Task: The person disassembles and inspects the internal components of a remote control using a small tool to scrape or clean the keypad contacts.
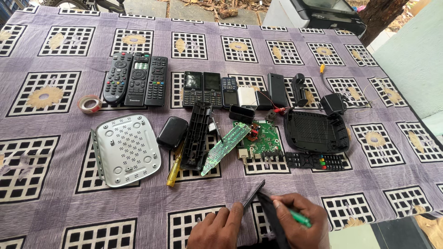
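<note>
My right hand [300, 221] is closed around a green-handled tool [299, 217] and a thin black strip [254, 193] that slants up toward the green circuit board [259, 138], while my left hand [217, 229] lies just beside it, thumb touching the strip, fingers curled and holding nothing that I can make out. Both hands sit at the near edge of the desk [55, 193], below that board. Left of the board lie a long narrow circuit board [224, 147], a black remote shell [197, 134] and a yellow screwdriver [174, 170]; right of it sit a rubber keypad [315, 161] and a black perforated cover [316, 131].
</note>
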